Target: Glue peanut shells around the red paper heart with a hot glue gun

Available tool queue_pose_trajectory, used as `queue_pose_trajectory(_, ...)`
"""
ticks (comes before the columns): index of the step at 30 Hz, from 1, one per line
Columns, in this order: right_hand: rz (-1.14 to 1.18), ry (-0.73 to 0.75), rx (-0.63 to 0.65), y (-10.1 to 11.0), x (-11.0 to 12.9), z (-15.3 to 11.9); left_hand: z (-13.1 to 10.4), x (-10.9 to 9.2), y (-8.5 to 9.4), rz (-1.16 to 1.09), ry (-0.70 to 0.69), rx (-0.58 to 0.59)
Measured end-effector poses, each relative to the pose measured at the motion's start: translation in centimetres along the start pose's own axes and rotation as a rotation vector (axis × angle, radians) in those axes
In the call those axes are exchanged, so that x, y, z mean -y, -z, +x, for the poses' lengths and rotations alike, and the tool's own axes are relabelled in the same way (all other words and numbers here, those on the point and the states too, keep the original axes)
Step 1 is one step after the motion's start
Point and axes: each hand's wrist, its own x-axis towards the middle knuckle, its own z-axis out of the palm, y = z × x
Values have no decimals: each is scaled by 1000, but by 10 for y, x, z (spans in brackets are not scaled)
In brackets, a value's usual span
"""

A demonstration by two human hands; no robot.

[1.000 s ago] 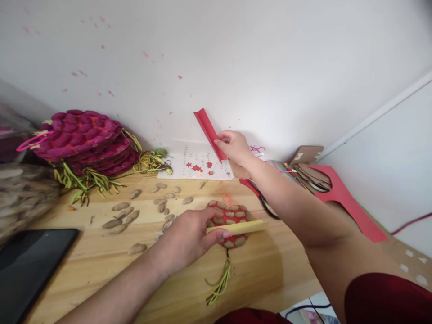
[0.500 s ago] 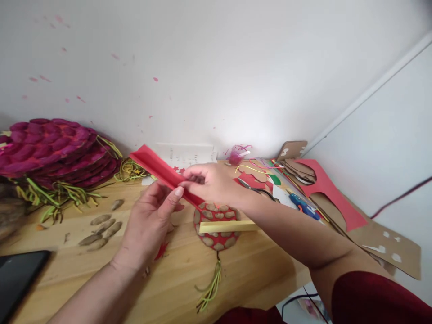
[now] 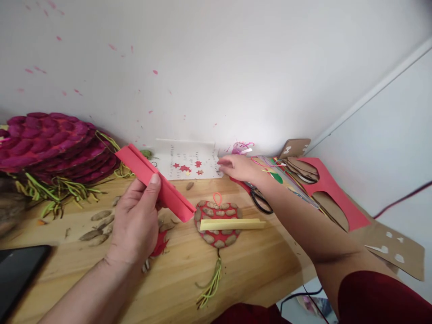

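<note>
My left hand [image 3: 137, 216] pinches a folded red paper strip [image 3: 172, 198] between thumb and fingers, tilted above the wooden table [image 3: 256, 270]. My right hand [image 3: 236, 167] is off the strip, near the right edge of a white sheet [image 3: 162, 162] that bears small red stars [image 3: 184, 168]. Its fingers are partly bent, and whether they hold anything is hidden. Below lies a round red piece covered with peanut shells [image 3: 220, 237], with an orange loop on top and a yellow-green tassel [image 3: 213, 283]. A folded yellow strip [image 3: 232, 224] lies across it.
Purple shell-covered pieces [image 3: 50, 144] are stacked at the left, near loose peanuts [image 3: 101, 216] and a black device [image 3: 20, 279]. Scissors [image 3: 260, 201] lie under my right forearm. Cut red paper [image 3: 340, 193] and cardboard [image 3: 401, 247] are at the right. A wall stands behind.
My right hand has let go of the red strip and moved right and away to the white sheet. My left hand has shifted left with the strip, which is turned to show its folded face.
</note>
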Motion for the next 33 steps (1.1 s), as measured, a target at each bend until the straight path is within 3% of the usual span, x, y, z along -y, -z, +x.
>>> queue_pose_trajectory(4, -70, 78, 68, -8, 5, -4, 0, -1, -1, -22, 12, -23)
queue_pose_trajectory(10, -137, 109, 63, -6, 2, -6, 1, 1, 0, -26, 6, -30)
queue_pose_trajectory(18, -142, 231, 98, -14, 19, -3, 1, 1, 1, -15, 17, -8)
queue_pose_trajectory(26, -173, 204, 94, -8, 12, -11, 2, 3, 1, 4, 12, 0)
queue_pose_trajectory(33, -212, 175, 94, -7, 21, -8, 3, 1, 0, -20, 1, -25)
